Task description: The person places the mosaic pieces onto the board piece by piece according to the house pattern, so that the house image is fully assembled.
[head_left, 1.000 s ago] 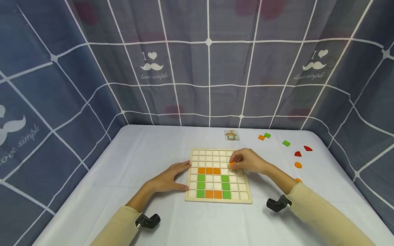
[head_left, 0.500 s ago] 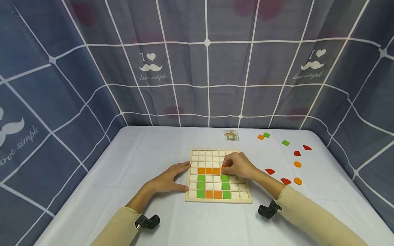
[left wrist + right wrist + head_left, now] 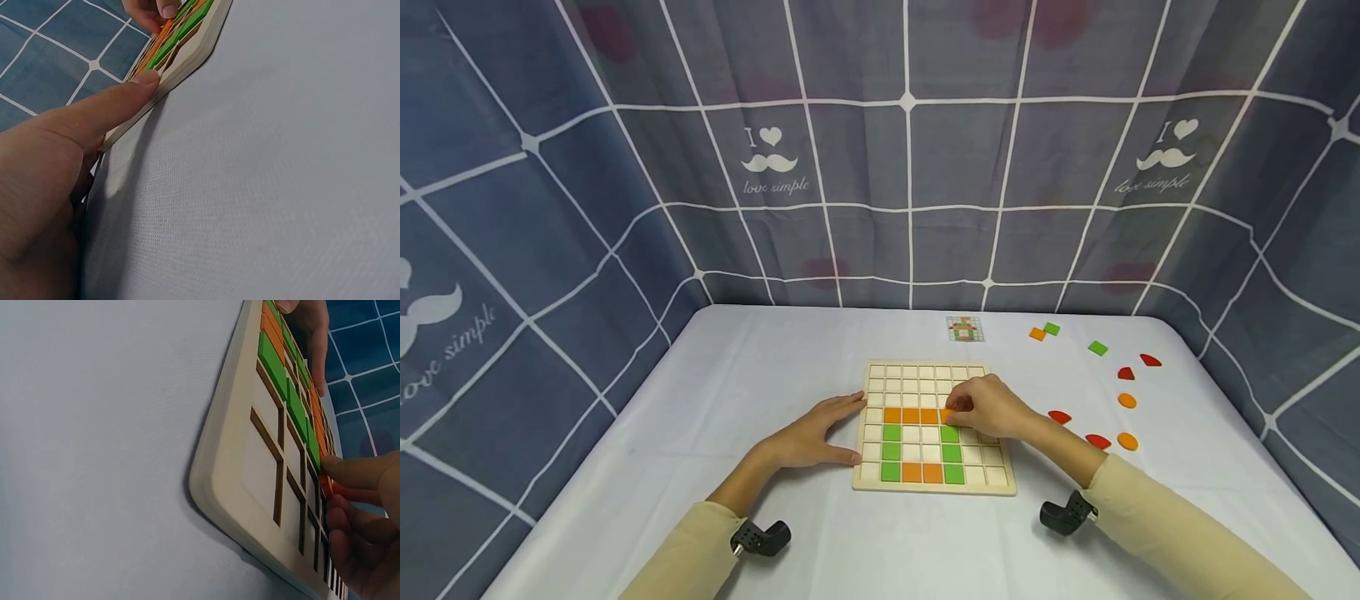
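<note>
A pale wooden grid board [image 3: 934, 490] lies on the white table, with orange and green square tiles set in its cells. My left hand [image 3: 818, 432] rests at the board's left edge, fingers spread and straight; its thumb [image 3: 119, 103] touches the rim in the left wrist view. Over the board, my right hand [image 3: 992, 407] pinches an orange tile [image 3: 946, 414] between thumb and fingers. That tile is at the right end of a row of orange tiles [image 3: 911, 415], above a column of green tiles [image 3: 951, 454]. The fingers partly cover it in the right wrist view.
Right of the board lie red quarter-round pieces [image 3: 1098, 441], orange discs [image 3: 1127, 442], a green tile [image 3: 1098, 348] and an orange tile [image 3: 1037, 334] touching another green one [image 3: 1052, 329]. A small pattern card [image 3: 965, 329] sits behind the board. Grey checked curtains [image 3: 865, 167] surround the table.
My right hand has moved left and toward me across the board, bringing the orange tile to the end of the orange row. The left hand stays at the board's edge.
</note>
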Tool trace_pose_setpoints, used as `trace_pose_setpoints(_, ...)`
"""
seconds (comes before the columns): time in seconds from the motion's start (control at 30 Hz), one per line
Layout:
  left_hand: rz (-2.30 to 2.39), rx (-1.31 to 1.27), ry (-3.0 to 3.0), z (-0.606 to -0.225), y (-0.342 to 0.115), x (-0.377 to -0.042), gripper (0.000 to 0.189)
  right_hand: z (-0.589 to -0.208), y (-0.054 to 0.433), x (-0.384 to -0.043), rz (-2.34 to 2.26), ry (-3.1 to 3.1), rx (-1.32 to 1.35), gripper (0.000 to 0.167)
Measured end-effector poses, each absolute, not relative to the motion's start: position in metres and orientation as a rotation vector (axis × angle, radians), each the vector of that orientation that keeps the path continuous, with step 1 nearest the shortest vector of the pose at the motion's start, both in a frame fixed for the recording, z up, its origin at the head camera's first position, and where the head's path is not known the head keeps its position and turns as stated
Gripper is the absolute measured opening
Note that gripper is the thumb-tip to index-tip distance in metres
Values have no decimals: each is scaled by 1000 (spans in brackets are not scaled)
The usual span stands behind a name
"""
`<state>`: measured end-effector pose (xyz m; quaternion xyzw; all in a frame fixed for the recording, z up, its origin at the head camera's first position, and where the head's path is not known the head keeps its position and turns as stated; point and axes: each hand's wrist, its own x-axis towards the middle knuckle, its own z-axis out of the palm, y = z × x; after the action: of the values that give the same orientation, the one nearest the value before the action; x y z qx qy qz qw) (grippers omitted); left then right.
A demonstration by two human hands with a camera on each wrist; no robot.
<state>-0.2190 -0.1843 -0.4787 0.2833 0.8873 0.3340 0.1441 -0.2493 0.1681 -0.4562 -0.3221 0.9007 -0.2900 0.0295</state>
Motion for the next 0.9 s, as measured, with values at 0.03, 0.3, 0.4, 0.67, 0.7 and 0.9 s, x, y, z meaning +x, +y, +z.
trace_pose_setpoints(0.03, 960, 815, 2558, -479, -184, -219, 95, -456, 168, -249, -898, 2778, -994, 10)
trace_pose_setpoints(0.3, 972, 818, 2554, -481, -184, -220, 94, -461, 166, -249, -909, 2798, -1002, 9)
trace_pose_setpoints(0.4, 970, 810, 2552, -481, -184, -220, 94, -461, 168, -249, -898, 2798, -1024, 9)
trace_pose_setpoints(0.67, 953, 821, 2555, -481, -182, -220, 93, -449, 197, -250, -871, 2745, -1071, 10)
trace_pose_setpoints(0.7, 953, 822, 2555, -481, -182, -220, 93, -447, 202, -251, -854, 2750, -1067, 11)
trace_pose_setpoints(0.9, 952, 818, 2557, -480, -183, -221, 93, -440, 241, -253, -776, 2762, -990, 20)
